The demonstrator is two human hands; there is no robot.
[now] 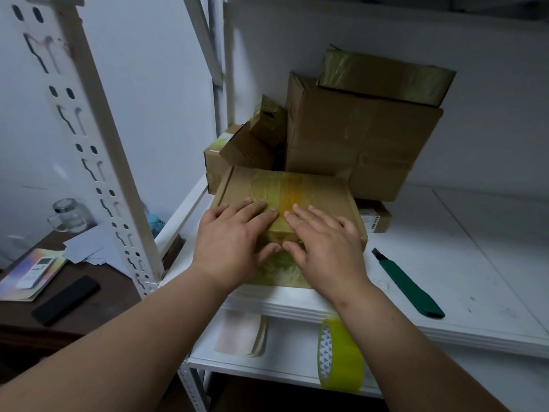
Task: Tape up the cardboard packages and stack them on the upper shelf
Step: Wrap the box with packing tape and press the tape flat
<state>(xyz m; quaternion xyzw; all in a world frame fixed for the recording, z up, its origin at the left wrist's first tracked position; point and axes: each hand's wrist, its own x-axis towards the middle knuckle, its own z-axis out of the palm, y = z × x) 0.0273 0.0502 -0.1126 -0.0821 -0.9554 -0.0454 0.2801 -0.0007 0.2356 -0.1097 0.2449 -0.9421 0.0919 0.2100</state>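
On the white shelf (pixel 445 263), behind the flat cardboard package (pixel 297 188), stands a large taped box (pixel 356 144) with a tape-wrapped parcel (pixel 383 77) on top. The flat package lies at the shelf's front edge, yellow tape down its middle. The left hand (pixel 231 242) and right hand (pixel 323 245) press flat on it, fingers straight, thumbs nearly touching. Right of the package lies a green utility knife (pixel 410 285); below it stands a yellow tape roll (pixel 338 356)

Both hands (pixel 279 245) press flat on taped package (pixel 323 188).
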